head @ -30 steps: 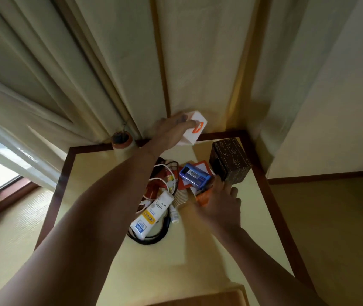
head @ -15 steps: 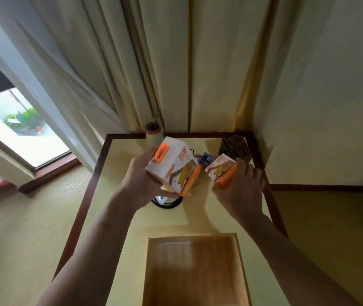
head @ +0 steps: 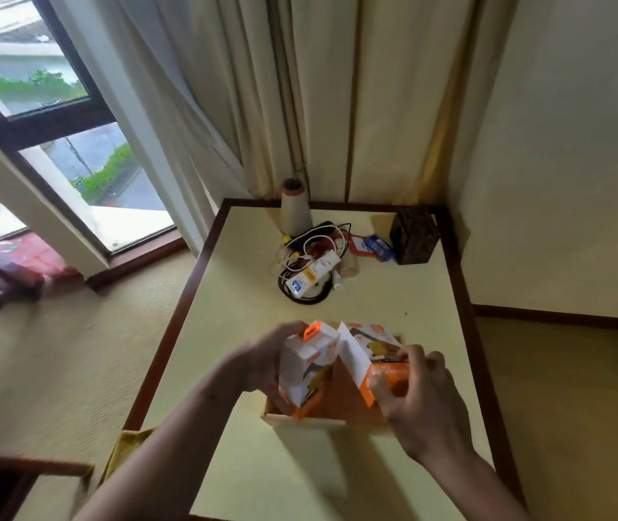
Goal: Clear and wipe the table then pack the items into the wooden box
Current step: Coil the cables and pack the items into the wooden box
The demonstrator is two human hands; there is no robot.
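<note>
My left hand [head: 262,364] grips a white and orange carton [head: 309,364] with an orange hang tab, tilted over the open wooden box [head: 305,418]. My right hand [head: 418,392] holds a second white and orange carton [head: 369,353] over the same box, leaning against the first. Both cartons reach down inside the box walls. The box stands on the cream table [head: 393,306] near me. At the far side lies a pile: a white tube [head: 311,276], tangled cables [head: 299,253], a paper cup [head: 350,265] on its side and a blue packet [head: 378,248].
A dark patterned box [head: 414,235] stands in the table's far right corner. A cone-shaped spool [head: 295,212] stands at the far edge by the curtains [head: 281,88]. A window [head: 36,118] is at the left. A yellow cloth [head: 127,445] hangs by the table's near left edge.
Both hands lifted the two cartons from the far pile and carried them toward me, down into the wooden box. My view has tilted down and back.
</note>
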